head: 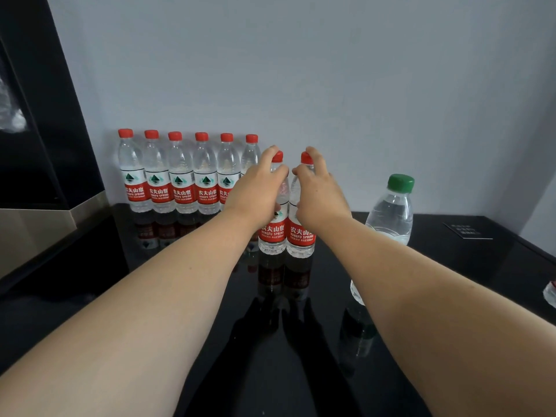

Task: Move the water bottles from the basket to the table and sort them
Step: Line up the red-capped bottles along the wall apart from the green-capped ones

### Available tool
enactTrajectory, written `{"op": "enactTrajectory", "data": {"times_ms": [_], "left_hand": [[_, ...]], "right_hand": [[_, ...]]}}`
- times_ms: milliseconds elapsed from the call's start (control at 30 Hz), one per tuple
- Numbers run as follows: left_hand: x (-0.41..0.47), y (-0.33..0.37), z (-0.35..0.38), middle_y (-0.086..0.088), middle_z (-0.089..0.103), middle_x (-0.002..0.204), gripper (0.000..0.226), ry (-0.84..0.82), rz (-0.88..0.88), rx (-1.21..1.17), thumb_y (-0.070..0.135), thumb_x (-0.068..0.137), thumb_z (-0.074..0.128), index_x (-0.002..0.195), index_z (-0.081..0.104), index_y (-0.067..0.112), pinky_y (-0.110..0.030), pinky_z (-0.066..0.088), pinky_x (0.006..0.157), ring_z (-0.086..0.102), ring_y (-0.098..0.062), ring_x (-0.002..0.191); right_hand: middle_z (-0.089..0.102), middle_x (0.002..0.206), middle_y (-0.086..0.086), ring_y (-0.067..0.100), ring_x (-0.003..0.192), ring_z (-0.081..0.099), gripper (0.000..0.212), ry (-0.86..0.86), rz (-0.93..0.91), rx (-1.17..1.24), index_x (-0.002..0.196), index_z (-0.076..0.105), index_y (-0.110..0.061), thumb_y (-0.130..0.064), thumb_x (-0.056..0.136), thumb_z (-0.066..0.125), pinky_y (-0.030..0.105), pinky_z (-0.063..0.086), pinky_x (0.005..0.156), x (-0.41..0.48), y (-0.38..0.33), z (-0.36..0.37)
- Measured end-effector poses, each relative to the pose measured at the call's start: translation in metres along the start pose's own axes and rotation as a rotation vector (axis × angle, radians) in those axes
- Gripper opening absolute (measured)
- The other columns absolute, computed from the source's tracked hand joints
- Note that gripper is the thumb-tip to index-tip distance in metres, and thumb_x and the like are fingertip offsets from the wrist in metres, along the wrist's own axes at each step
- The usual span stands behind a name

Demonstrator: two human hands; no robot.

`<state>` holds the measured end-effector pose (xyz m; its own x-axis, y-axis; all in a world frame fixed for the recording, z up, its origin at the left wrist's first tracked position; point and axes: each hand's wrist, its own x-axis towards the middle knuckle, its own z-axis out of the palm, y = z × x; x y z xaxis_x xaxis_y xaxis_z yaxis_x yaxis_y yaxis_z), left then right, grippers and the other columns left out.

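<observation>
Two red-capped bottles with red labels stand side by side on the black table [180,296]. My left hand [258,185] grips the neck of the left bottle [272,233]. My right hand [316,191] grips the neck of the right bottle [301,236]. Behind them, a row of several like red-capped bottles [180,176] stands against the wall. A green-capped bottle without a label [391,212] stands to the right of my right arm. The basket is not in view.
A black cabinet with a metal ledge [39,224] borders the table on the left. Another clear bottle [356,291] peeks out from behind my right forearm. A red-capped bottle end [550,293] shows at the right edge. A small dark card [467,230] lies back right.
</observation>
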<state>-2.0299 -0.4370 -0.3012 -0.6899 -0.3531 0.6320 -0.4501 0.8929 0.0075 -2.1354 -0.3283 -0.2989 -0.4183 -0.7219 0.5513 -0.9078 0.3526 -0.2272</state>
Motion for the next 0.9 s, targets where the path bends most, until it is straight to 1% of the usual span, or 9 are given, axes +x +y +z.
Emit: {"op": "enactTrajectory", "data": {"times_ms": [167, 267, 367, 500, 667, 800, 900], "left_hand": [[0.019, -0.016, 0.014, -0.006, 0.009, 0.168, 0.064, -0.023, 0.022, 0.013, 0.013, 0.079, 0.086, 0.133, 0.051, 0.016, -0.047, 0.057, 0.088, 0.052, -0.037, 0.130], [0.030, -0.023, 0.022, -0.006, 0.008, 0.168, 0.065, -0.026, 0.034, 0.022, 0.015, 0.080, 0.086, 0.135, 0.050, 0.017, -0.047, 0.056, 0.092, 0.051, -0.036, 0.131], [0.042, -0.031, 0.030, -0.007, 0.009, 0.168, 0.064, -0.034, 0.048, 0.029, 0.017, 0.081, 0.086, 0.134, 0.051, 0.016, -0.046, 0.055, 0.093, 0.054, -0.036, 0.128], [0.059, -0.043, 0.040, -0.007, 0.013, 0.167, 0.061, -0.050, 0.072, 0.034, 0.020, 0.080, 0.087, 0.130, 0.052, 0.014, -0.047, 0.054, 0.092, 0.054, -0.038, 0.127], [0.079, -0.050, 0.054, -0.008, 0.014, 0.166, 0.064, -0.054, 0.075, 0.070, 0.026, 0.080, 0.088, 0.133, 0.053, 0.016, -0.045, 0.053, 0.092, 0.057, -0.038, 0.124], [0.095, -0.059, 0.067, -0.008, 0.016, 0.165, 0.066, -0.056, 0.075, 0.054, 0.028, 0.076, 0.090, 0.131, 0.054, 0.016, -0.050, 0.054, 0.094, 0.059, -0.041, 0.120], [0.104, -0.063, 0.074, -0.009, 0.017, 0.165, 0.066, -0.056, 0.080, 0.076, 0.028, 0.077, 0.090, 0.130, 0.055, 0.016, -0.051, 0.054, 0.094, 0.059, -0.042, 0.119]], "right_hand": [[0.001, 0.169, -0.002, 0.034, 0.127, 0.051, 0.067, 0.010, 0.009, -0.009, 0.143, 0.048, -0.016, 0.007, 0.083, 0.070, 0.039, 0.056, 0.081, 0.019, 0.004, 0.012], [-0.001, 0.170, -0.001, 0.035, 0.127, 0.051, 0.067, 0.007, 0.012, -0.016, 0.142, 0.048, -0.015, 0.009, 0.082, 0.066, 0.037, 0.054, 0.081, 0.032, 0.006, 0.020], [-0.001, 0.170, 0.001, 0.035, 0.125, 0.051, 0.067, 0.009, 0.011, -0.033, 0.141, 0.047, -0.014, 0.011, 0.081, 0.065, 0.035, 0.052, 0.082, 0.043, 0.010, 0.029], [-0.003, 0.170, 0.000, 0.034, 0.127, 0.050, 0.067, 0.011, 0.025, -0.034, 0.142, 0.046, -0.015, 0.011, 0.083, 0.064, 0.037, 0.056, 0.086, 0.059, 0.014, 0.038], [-0.006, 0.170, -0.001, 0.034, 0.130, 0.047, 0.067, 0.010, 0.044, -0.035, 0.143, 0.045, -0.015, 0.011, 0.085, 0.063, 0.035, 0.052, 0.083, 0.076, 0.019, 0.049], [-0.004, 0.169, 0.000, 0.035, 0.129, 0.047, 0.066, 0.013, 0.051, -0.043, 0.142, 0.045, -0.014, 0.011, 0.084, 0.064, 0.036, 0.049, 0.081, 0.091, 0.025, 0.058], [-0.004, 0.169, 0.000, 0.036, 0.127, 0.048, 0.066, 0.014, 0.044, -0.045, 0.142, 0.045, -0.015, 0.010, 0.084, 0.064, 0.036, 0.048, 0.082, 0.103, 0.031, 0.064]]}}
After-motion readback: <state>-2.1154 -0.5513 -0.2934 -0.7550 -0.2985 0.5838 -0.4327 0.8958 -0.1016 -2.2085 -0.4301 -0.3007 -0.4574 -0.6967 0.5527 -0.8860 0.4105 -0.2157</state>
